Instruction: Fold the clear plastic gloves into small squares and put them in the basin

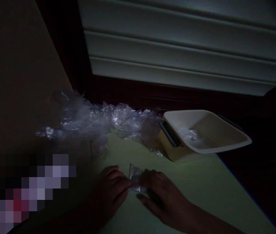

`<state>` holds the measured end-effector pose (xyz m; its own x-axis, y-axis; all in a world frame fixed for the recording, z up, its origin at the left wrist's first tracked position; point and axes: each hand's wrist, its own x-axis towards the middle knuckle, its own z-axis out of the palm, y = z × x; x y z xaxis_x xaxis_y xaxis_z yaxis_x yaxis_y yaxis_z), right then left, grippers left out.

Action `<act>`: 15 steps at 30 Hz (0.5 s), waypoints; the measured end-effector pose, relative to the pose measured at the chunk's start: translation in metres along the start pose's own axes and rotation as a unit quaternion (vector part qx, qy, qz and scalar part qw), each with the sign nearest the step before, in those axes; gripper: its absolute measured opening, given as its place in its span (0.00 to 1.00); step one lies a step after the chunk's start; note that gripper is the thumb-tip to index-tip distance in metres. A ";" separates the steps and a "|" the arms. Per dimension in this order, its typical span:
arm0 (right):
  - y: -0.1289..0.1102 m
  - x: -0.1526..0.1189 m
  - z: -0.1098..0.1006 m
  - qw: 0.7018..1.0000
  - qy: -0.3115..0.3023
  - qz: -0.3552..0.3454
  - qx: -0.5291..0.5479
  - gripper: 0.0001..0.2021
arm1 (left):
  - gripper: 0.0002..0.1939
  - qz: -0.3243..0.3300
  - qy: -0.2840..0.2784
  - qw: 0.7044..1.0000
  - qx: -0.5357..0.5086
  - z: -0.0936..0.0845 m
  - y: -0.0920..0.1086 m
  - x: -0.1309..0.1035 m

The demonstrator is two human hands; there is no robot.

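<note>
A small clear plastic bag (135,175) lies low over the green tabletop between my hands. The fingers of my left hand (112,191) are bent together and hold the bag's left edge. On the other side, my right hand (165,196) has its fingertips curled on the right edge, with the thumb lower down; the exact grip is dark. Beyond my hands, a heap of crumpled clear plastic bags (125,118) spreads along the back of the table. To its right stands a cream plastic bin (216,130) with a dark handle, some clear plastic inside.
The green tabletop (120,149) ends at a blue-edged side (245,188) on the right. A dark wooden frame with pale slatted panels (177,48) rises behind it. A blurred-out patch (37,191) covers the lower left. The room is dim.
</note>
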<state>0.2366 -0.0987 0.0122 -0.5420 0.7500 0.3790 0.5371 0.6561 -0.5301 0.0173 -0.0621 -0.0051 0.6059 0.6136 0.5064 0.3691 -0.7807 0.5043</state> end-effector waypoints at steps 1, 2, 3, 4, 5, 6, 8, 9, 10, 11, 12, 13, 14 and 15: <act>-0.001 0.000 0.001 1.000 0.002 0.019 0.008 0.12 | 0.12 -0.014 0.008 1.000 -0.005 0.001 0.001 0.000; -0.002 0.000 0.002 0.999 0.007 0.042 0.026 0.11 | 0.12 -0.029 0.012 0.999 -0.011 0.002 0.003 -0.001; -0.002 -0.001 0.004 0.996 0.012 0.069 0.055 0.11 | 0.13 -0.046 0.012 0.999 -0.016 0.003 0.004 -0.002; -0.003 -0.002 0.006 0.991 0.016 0.095 0.092 0.11 | 0.13 -0.063 0.013 0.998 -0.021 0.004 0.006 -0.003; -0.002 -0.003 0.008 0.984 0.020 0.120 0.132 0.12 | 0.13 -0.076 0.012 0.997 -0.025 0.005 0.008 -0.004; -0.002 -0.004 0.010 0.976 0.025 0.137 0.170 0.13 | 0.13 -0.086 0.014 0.996 -0.028 0.005 0.010 -0.005; -0.001 -0.007 0.013 0.963 0.028 0.150 0.220 0.16 | 0.13 -0.096 0.035 0.995 -0.023 0.007 0.013 -0.006; -0.001 -0.008 0.013 0.961 0.029 0.152 0.228 0.17 | 0.14 -0.099 0.050 0.994 -0.018 0.007 0.013 -0.007; -0.001 -0.008 0.014 0.961 0.030 0.152 0.227 0.19 | 0.14 -0.100 0.064 0.993 -0.011 0.008 0.014 -0.007; -0.001 -0.009 0.013 0.963 0.028 0.152 0.220 0.21 | 0.13 -0.103 0.074 0.992 -0.005 0.008 0.014 -0.007; -0.002 -0.010 0.012 0.966 0.024 0.148 0.208 0.21 | 0.13 -0.104 0.084 0.991 0.001 0.008 0.013 -0.007; -0.002 -0.010 0.011 0.971 0.022 0.141 0.193 0.21 | 0.13 -0.099 0.088 0.991 0.008 0.008 0.013 -0.007; -0.003 -0.010 0.009 0.976 0.024 0.128 0.175 0.20 | 0.13 -0.092 0.085 0.992 0.016 0.007 0.012 -0.007; -0.003 -0.010 0.008 0.981 0.026 0.111 0.157 0.19 | 0.14 -0.084 0.079 0.993 0.027 0.007 0.011 -0.006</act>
<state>0.2350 -0.1090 0.0044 -0.3957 0.8800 0.2626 0.4078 0.4246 -0.8083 0.0221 -0.0755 -0.0074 0.4155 0.7440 0.5234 0.4952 -0.6676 0.5559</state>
